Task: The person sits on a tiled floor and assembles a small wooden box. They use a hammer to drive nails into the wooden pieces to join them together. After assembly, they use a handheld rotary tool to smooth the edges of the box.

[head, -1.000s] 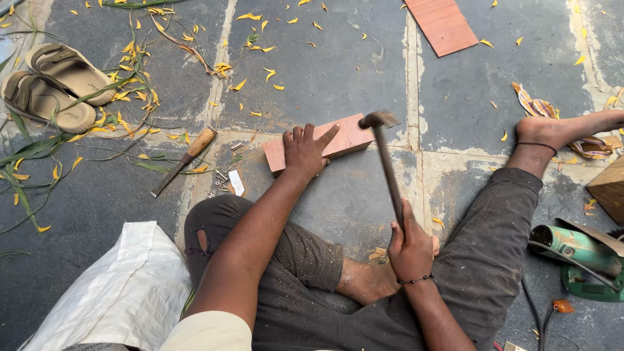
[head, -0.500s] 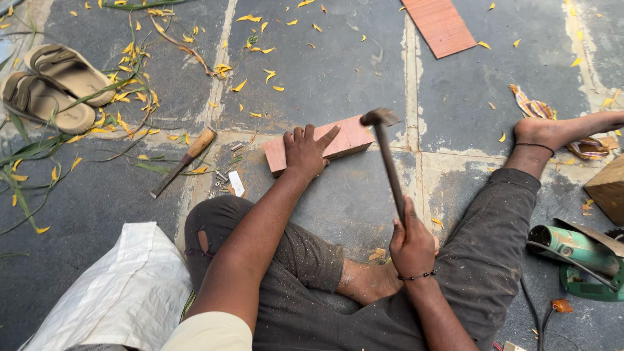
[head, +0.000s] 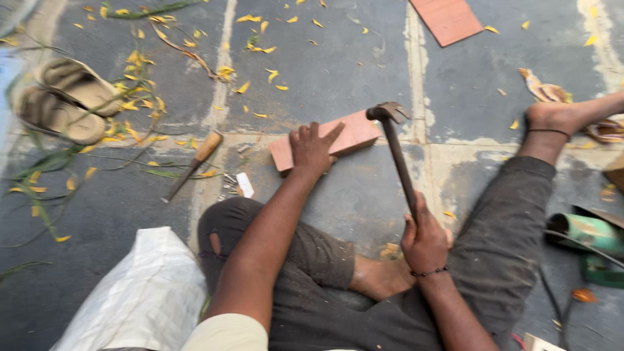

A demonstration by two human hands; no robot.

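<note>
Hands: left (head: 313,151) presses wooden block (head: 354,134), right (head: 426,239) grips hammer (head: 398,156)

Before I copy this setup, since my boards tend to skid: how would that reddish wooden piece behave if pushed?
The wooden piece looks flat and stiff, so it would probably slide on the stone floor rather than roll or tip. The left hand pressing on it likely stops that. It seems light for its size.
</note>
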